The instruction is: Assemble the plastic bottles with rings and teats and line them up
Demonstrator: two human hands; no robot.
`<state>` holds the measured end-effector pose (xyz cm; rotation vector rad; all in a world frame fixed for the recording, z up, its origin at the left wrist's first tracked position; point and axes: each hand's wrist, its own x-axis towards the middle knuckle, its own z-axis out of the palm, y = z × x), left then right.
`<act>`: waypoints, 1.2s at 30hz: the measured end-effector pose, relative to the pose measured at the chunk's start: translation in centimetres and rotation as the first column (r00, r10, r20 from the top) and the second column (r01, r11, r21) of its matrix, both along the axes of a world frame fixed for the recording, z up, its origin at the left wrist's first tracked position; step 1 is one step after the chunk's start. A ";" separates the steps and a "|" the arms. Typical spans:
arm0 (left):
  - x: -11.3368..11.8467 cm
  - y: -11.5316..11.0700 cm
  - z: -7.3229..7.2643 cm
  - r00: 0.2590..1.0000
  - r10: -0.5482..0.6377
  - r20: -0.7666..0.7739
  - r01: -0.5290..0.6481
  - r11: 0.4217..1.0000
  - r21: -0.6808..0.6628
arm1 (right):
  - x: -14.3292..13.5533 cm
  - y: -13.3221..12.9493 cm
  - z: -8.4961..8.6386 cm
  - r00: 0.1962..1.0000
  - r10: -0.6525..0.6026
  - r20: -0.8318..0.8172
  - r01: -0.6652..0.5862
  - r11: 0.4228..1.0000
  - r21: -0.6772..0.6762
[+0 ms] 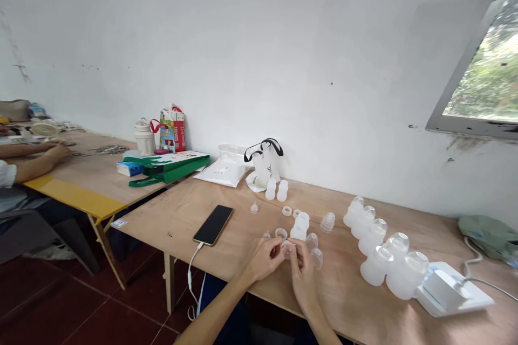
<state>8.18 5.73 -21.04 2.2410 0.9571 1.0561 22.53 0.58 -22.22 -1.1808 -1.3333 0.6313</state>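
Observation:
My left hand (264, 260) and my right hand (304, 276) meet near the table's front edge, fingers pinching a small translucent bottle ring (287, 246) from both sides. Whether a nipple sits inside that ring is too small to make out. Just behind my hands stand white baby bottles (300, 225) without caps. Clear domed caps (317, 259) lie beside my right hand. Another ring (280, 233) rests behind my left fingers, and a loose ring (287, 211) lies farther back. A nipple (254, 207) stands alone to the left.
Several capped bottles (374, 235) line the right side, near a white box with a charger (445, 288). Stacked clear caps (327, 222) stand mid-table. A phone (213, 225) with a cable lies left. White bags (226, 164) sit against the wall. Another person's arms (44, 156) rest on the far-left table.

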 end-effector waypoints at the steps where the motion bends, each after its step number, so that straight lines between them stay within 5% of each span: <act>1: 0.0 0.0 0.0 1.000 0.014 -0.003 -0.014 1.000 0.009 | 0.0 0.0 0.0 1.000 0.001 0.016 -0.001 1.000 0.000; 11: -0.1 -0.1 0.4 0.998 -0.008 0.059 0.010 0.999 -0.031 | -0.6 -0.9 1.3 0.995 -0.075 -0.063 0.076 0.997 0.016; 19: -0.4 0.1 0.8 0.997 -0.069 0.027 0.070 0.997 -0.019 | -0.4 -0.9 1.2 0.998 -0.066 0.018 0.065 0.996 0.058; 30: 0.1 0.0 0.3 0.997 0.018 0.071 -0.017 1.000 -0.025 | -0.3 -0.6 0.9 1.000 -0.013 0.013 0.012 0.999 0.030; 36: -0.1 0.1 0.1 0.996 -0.056 0.064 0.057 0.998 -0.009 | -0.5 -0.6 0.6 0.995 -0.053 0.080 0.048 0.997 0.055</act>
